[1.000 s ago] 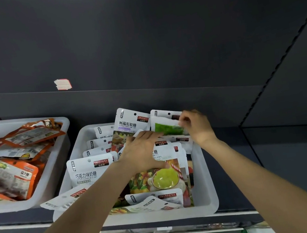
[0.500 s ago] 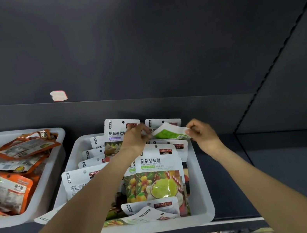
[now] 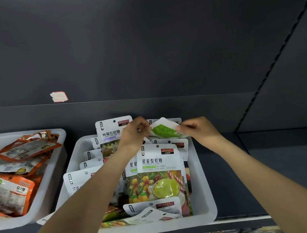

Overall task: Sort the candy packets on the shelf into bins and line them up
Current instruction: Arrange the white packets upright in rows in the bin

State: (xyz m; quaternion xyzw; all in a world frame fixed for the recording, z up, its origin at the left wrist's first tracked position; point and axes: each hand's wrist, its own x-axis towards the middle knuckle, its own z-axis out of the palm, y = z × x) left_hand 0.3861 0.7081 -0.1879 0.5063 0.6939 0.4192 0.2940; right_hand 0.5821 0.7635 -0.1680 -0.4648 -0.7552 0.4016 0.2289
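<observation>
Green-and-white foil candy packet [image 3: 163, 131] is now lifted clear above the white plastic bin's [image 3: 201, 179] back row, pinched between my left hand [image 3: 134, 133] and right hand [image 3: 196, 130], ready for re-slotting.

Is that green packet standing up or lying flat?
Tilted, lifted above the white bin: the green packet is pinched between left hand and right hand.

Head view, single camera: worn on the head, aimed forward and slightly down along both forearms, set close to the shelf [image 3: 232, 186]; its front edge is seen at frame bottom.
</observation>
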